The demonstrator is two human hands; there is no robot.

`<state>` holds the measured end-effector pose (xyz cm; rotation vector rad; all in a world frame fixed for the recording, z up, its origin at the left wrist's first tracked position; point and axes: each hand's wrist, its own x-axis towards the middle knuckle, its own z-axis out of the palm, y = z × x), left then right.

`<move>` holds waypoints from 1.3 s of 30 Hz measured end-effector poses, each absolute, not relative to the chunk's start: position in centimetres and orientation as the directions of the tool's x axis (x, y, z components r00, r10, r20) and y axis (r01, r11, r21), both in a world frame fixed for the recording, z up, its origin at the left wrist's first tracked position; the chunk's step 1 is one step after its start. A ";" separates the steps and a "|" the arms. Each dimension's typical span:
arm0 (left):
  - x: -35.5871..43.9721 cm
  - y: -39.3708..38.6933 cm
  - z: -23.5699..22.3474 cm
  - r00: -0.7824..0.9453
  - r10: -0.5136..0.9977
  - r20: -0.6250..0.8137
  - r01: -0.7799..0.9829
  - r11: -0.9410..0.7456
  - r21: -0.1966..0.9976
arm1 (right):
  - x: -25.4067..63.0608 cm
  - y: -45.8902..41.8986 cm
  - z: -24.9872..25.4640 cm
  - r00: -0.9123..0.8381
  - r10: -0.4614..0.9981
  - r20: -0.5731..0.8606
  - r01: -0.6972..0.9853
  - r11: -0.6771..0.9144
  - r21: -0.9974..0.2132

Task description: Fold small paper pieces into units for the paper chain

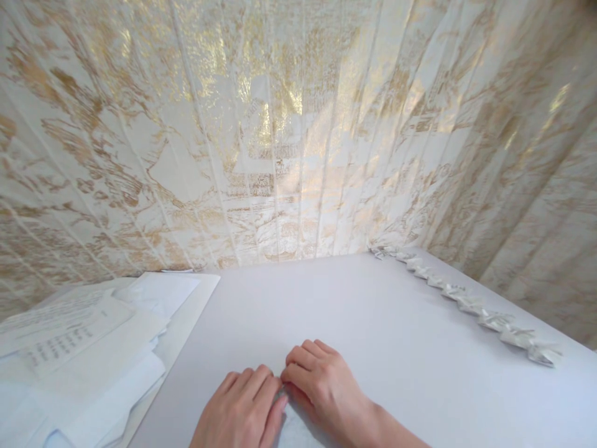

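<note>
Leave the loose, overlapping pile of white paper sheets [153, 317] at the left side of the smooth white tabletop [359, 317], well apart from the work at the near edge. With the bare left hand [242, 407], hold steady: with fingers bent and close together and thumb beside forefinger, apparently pinching the upper end of the thin, grey-white, paper-like sheet [297, 430]. Best to line up the edges first, then press any crease firmly against the flat surface. As for that sheet, between both hands near the middle of the near edge: pale and thin, narrowing toward the fingertips, widening toward the near edge, partly out of view. With the bare right hand [324, 381], match the pressure evenly: with fingers curled, bunched and close to the left ones; cannot tell whether pinching or merely pressing. Along the right edge, reaching toward the far-right corner, a row of small, grey-white, pointed folded pieces [469, 303], seemingly of similar material; best left undisturbed.
</note>
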<state>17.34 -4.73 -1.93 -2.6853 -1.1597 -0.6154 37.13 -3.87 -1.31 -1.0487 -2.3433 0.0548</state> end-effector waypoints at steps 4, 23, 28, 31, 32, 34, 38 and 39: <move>17.8 -4.8 -2.2 0.305 0.855 0.420 0.714 -0.497 0.494 | 37.1 -4.1 -0.5 -0.370 0.755 0.542 0.588 0.642 -0.492; 19.9 -5.9 -2.2 0.277 0.961 0.026 0.099 -0.056 0.994 | 37.3 -4.7 -0.6 -0.352 0.835 0.424 0.361 0.539 -0.761; 19.5 -5.4 -2.1 0.234 0.967 -0.096 -0.082 0.118 0.990 | 37.5 -4.7 -0.1 -0.426 0.835 0.348 0.429 0.525 -0.735; 19.7 -5.3 -2.2 0.260 0.952 -0.164 -0.183 0.216 0.959 | 37.3 -4.7 0.0 -0.453 0.815 0.362 0.555 0.576 -0.600; 19.8 -5.4 -2.3 0.268 0.947 -0.177 -0.216 0.238 0.947 | 37.3 -4.7 0.0 -0.466 0.803 0.371 0.605 0.596 -0.529; 20.1 -5.5 -2.3 0.282 0.940 -0.190 -0.263 0.266 0.927 | 37.2 -4.8 -0.2 -0.490 0.783 0.384 0.682 0.618 -0.390; 20.3 -5.6 -2.5 0.313 0.934 -0.173 -0.316 0.274 0.908 | 37.2 -4.8 -1.0 -0.473 0.768 0.432 0.664 0.633 -0.398; 20.3 -5.7 -2.6 0.331 0.928 -0.169 -0.325 0.280 0.903 | 37.2 -4.8 -1.2 -0.439 0.781 0.445 0.627 0.621 -0.471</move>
